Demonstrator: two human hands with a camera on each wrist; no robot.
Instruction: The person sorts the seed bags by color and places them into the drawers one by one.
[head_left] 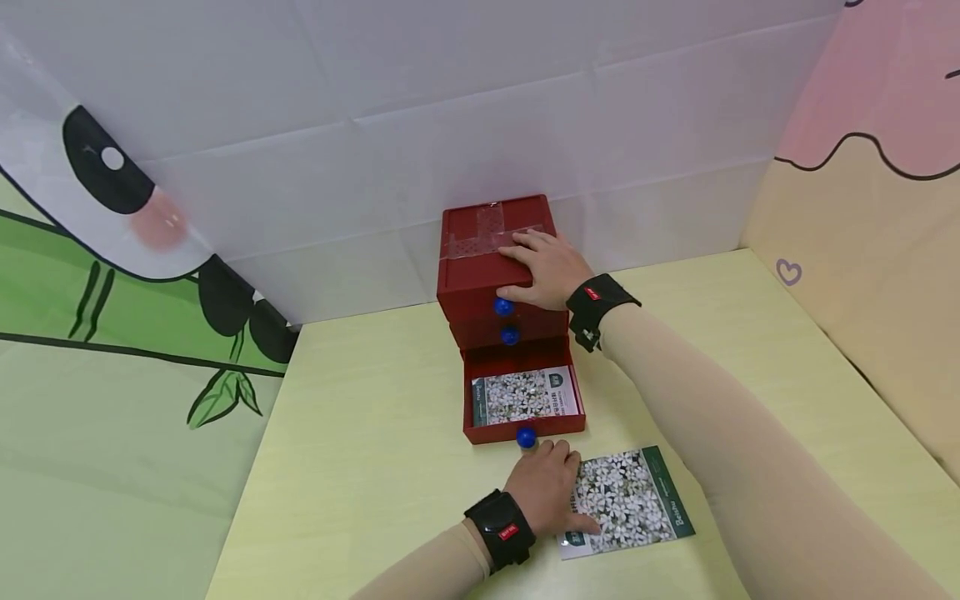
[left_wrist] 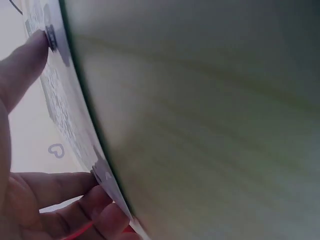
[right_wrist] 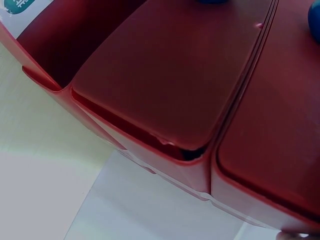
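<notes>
My right hand [head_left: 549, 271] rests on top of a small red drawer cabinet [head_left: 487, 272], fingers spread over its taped lid. Its thumb lies at the front edge, just above the top blue knob [head_left: 504, 307]. The bottom drawer [head_left: 480, 435] stands pulled out, holding a flat packet [head_left: 521, 396] printed with white flowers. My left hand [head_left: 543, 492] is on the near end of a second white-flower packet [head_left: 626, 500] lying on the table. In the left wrist view its thumb [left_wrist: 31, 60] and index finger [left_wrist: 65, 189] touch this packet's face.
The cabinet stands on a pale wooden table [head_left: 360, 417] against a white sheet [head_left: 315, 192]. A middle blue knob [head_left: 510, 336] and the bottom drawer's knob [head_left: 527, 437] face me; the latter sits close to my left fingers. Cartoon-printed sheets [head_left: 862, 275] hang at both sides.
</notes>
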